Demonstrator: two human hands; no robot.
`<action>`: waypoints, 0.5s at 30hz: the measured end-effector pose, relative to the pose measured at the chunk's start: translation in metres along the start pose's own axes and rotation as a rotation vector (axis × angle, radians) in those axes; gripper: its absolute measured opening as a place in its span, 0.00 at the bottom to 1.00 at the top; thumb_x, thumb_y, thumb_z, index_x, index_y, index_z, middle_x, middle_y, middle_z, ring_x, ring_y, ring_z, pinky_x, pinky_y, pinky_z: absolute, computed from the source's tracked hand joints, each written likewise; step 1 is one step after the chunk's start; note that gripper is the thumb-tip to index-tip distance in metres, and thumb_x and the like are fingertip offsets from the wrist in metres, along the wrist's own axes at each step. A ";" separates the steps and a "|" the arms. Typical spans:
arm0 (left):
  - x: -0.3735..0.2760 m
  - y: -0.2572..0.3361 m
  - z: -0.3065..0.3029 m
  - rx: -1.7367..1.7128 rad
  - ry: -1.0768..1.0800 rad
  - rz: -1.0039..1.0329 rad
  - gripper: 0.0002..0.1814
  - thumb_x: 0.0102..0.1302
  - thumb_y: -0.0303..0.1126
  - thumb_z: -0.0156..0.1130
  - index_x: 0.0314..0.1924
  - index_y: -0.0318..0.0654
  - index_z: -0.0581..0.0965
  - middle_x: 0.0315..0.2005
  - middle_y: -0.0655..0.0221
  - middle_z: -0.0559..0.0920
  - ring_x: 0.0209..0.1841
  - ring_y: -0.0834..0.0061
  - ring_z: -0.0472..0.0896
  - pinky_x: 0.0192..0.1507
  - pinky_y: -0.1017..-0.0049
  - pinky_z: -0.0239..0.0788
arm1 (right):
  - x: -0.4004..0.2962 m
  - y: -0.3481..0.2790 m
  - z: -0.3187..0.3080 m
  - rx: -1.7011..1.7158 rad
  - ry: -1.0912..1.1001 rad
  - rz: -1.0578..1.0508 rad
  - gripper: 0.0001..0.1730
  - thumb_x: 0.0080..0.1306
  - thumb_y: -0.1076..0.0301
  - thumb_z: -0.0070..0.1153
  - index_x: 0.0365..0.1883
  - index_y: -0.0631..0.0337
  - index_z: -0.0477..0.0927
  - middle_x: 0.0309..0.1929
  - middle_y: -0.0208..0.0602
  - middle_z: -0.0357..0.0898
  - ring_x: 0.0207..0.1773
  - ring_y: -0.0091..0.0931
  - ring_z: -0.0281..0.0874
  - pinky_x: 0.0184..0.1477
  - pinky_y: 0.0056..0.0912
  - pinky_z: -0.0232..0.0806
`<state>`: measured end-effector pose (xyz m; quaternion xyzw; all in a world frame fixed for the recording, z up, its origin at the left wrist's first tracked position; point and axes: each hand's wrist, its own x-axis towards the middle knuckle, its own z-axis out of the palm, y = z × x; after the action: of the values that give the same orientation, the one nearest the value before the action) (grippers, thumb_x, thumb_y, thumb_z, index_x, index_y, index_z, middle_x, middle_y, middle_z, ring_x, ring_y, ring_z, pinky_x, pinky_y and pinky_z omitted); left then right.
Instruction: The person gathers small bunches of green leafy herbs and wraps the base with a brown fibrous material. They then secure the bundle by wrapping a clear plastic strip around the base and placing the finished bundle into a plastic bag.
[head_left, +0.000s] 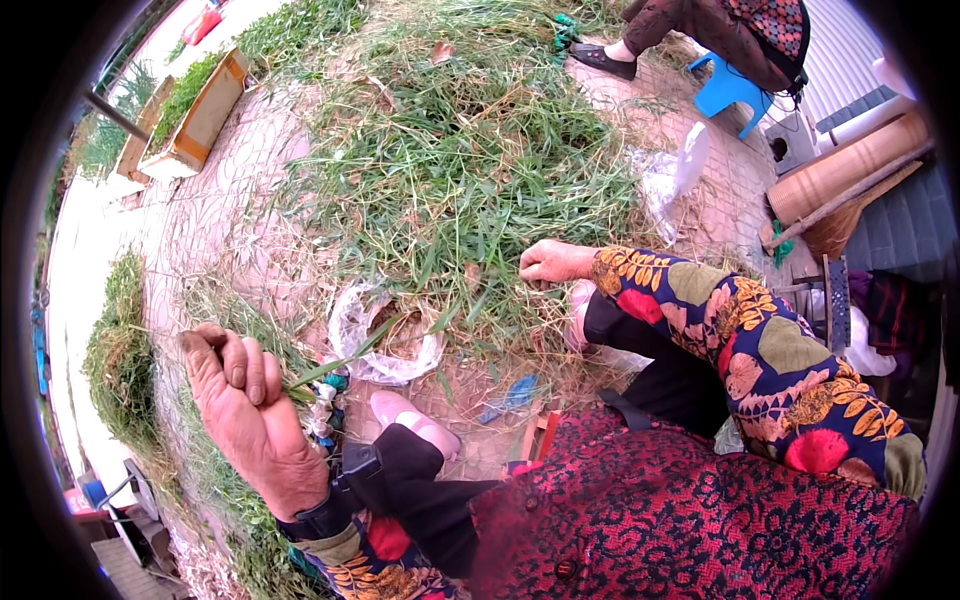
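Note:
My left hand (251, 412) is raised at the left, palm up, fingers curled; a long green grass blade (352, 356) shows beside its lower edge, and whether the hand grips it cannot be told. My right hand (553, 262) rests at the near right edge of a wide heap of cut green and dry grass (457, 165), its fingers curled; what lies under them is hidden. Between the hands, a clear plastic bag (349, 330) lies open around some brown matter, close to a pink shoe (412, 424). A blue scrap (511, 397) lies on the paving.
Someone in dark trousers (660, 26) sits on a blue plastic stool (727, 90) at the top right. Planter boxes (214, 112) stand upper left, with a grass bundle (120, 367) below. A rolled mat (847, 165), a broom (851, 214) and a plastic bag (664, 187) are at right.

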<state>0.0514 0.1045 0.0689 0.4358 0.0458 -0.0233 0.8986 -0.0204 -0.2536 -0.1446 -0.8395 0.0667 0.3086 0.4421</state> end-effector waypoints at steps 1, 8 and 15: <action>0.000 0.001 -0.004 -0.004 0.004 -0.011 0.12 0.68 0.39 0.50 0.35 0.37 0.72 0.15 0.79 0.59 0.14 0.89 0.51 0.14 0.84 0.39 | 0.003 0.012 -0.006 -0.256 0.079 -0.025 0.11 0.56 0.64 0.52 0.31 0.62 0.80 0.28 0.41 0.79 0.32 0.32 0.78 0.38 0.32 0.70; -0.010 0.011 -0.007 0.027 0.071 0.001 0.12 0.69 0.38 0.49 0.38 0.35 0.72 0.16 0.79 0.59 0.15 0.90 0.50 0.14 0.85 0.39 | 0.076 0.008 -0.039 -0.053 0.485 -0.007 0.10 0.55 0.66 0.52 0.31 0.62 0.81 0.33 0.45 0.80 0.39 0.36 0.78 0.43 0.35 0.68; -0.013 0.003 0.007 0.076 0.115 -0.031 0.12 0.70 0.38 0.47 0.36 0.37 0.71 0.15 0.79 0.58 0.14 0.90 0.51 0.13 0.86 0.39 | 0.155 -0.009 -0.082 -0.183 0.703 0.062 0.16 0.58 0.65 0.51 0.44 0.59 0.76 0.45 0.46 0.76 0.51 0.39 0.72 0.52 0.36 0.65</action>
<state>0.0390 0.1010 0.0773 0.4694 0.1031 -0.0138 0.8768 0.1451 -0.2879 -0.1938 -0.9280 0.2121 0.0194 0.3057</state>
